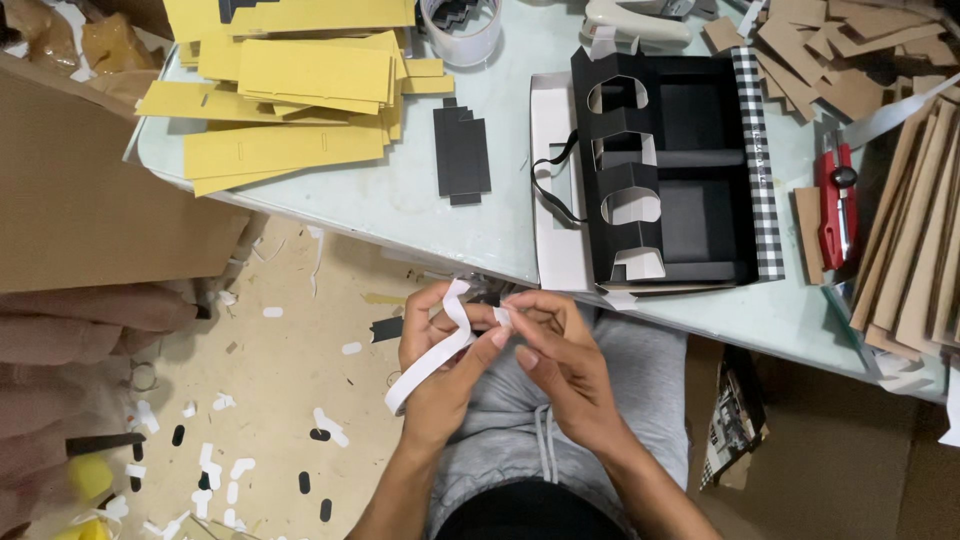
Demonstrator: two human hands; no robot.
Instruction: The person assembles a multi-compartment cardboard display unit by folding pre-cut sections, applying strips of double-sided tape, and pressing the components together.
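Observation:
Over my lap, both hands meet on a long white paper strip [432, 362]. My left hand [438, 375] pinches it near the top, and the strip curls above the thumb and trails down to the left. My right hand [552, 358] grips its upper end with fingertips, touching the left hand. Just beyond, on the pale table [440, 205], lies an open black box [668, 170] with a black cut-out insert, a checked right edge and a white flap at its left.
Yellow card sheets [290, 95] pile at the table's far left, brown card pieces [915, 230] at the right. A red utility knife [836, 205], a small black card [462, 152], a tape roll [462, 28] and a stapler [637, 22] lie around. Paper scraps litter the floor [270, 400].

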